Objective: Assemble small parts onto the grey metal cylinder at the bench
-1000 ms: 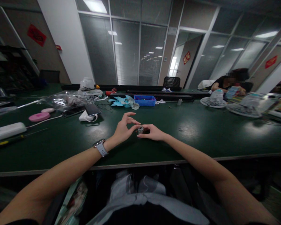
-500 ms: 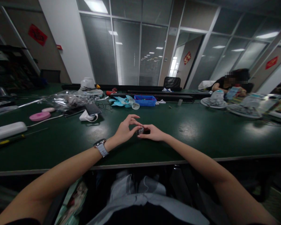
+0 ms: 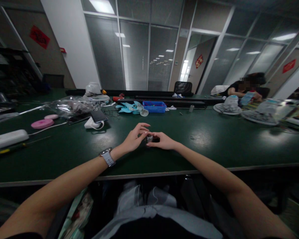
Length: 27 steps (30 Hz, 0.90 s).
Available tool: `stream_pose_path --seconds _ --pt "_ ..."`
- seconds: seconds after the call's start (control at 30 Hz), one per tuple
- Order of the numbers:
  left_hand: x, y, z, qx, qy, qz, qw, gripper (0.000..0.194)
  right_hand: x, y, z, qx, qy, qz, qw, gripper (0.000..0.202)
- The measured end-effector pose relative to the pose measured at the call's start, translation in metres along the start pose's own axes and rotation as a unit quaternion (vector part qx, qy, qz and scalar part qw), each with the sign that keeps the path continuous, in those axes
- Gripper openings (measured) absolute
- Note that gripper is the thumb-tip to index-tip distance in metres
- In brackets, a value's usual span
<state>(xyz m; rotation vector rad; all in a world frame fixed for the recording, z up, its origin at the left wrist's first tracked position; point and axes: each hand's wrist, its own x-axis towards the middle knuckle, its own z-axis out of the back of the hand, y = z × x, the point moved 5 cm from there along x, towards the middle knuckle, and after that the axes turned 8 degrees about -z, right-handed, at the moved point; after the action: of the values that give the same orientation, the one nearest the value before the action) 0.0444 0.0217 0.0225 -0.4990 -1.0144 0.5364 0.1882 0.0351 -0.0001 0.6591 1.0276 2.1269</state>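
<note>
A small metallic cylinder [image 3: 149,139] stands on the green table [image 3: 149,161], in front of me between my two hands. My right hand [image 3: 161,140] grips it from the right, thumb at the near side and index finger at the top. My left hand [image 3: 136,136] is at its left and upper side, thumb and fingertips near the rim of the cylinder; whether they press on it is too small to tell. A watch is on my left wrist.
Toward the back lie a blue tray [image 3: 154,107], light-blue fan blades [image 3: 131,108] and a second small cylinder [image 3: 191,108]. A white adapter [image 3: 92,123], pink discs and a power strip [image 3: 8,139] are left. Fan parts [image 3: 230,105] and a person [image 3: 246,87] are right.
My left thumb and fingers have shifted slightly at the top of the cylinder. My right hand has stayed in place. The person at the right has moved a little.
</note>
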Motion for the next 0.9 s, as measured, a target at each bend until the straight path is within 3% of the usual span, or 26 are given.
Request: stream_pose_path --seconds 0.2,0.37,0.9 --pt "0.001 -0.002 -0.001 0.005 -0.006 0.007 1.000 0.036 -0.001 0.005 0.000 -0.004 -0.003 0.006 1.000 0.039" --pt "0.004 -0.003 0.002 0.040 -0.038 0.009 0.998 0.032 -0.002 0.008 -0.001 0.006 0.001 0.012 1.000 0.039" --pt "0.005 -0.009 0.000 0.058 -0.063 -0.015 0.996 0.030 -0.002 0.006 0.000 -0.009 -0.004 0.023 1.000 0.037"
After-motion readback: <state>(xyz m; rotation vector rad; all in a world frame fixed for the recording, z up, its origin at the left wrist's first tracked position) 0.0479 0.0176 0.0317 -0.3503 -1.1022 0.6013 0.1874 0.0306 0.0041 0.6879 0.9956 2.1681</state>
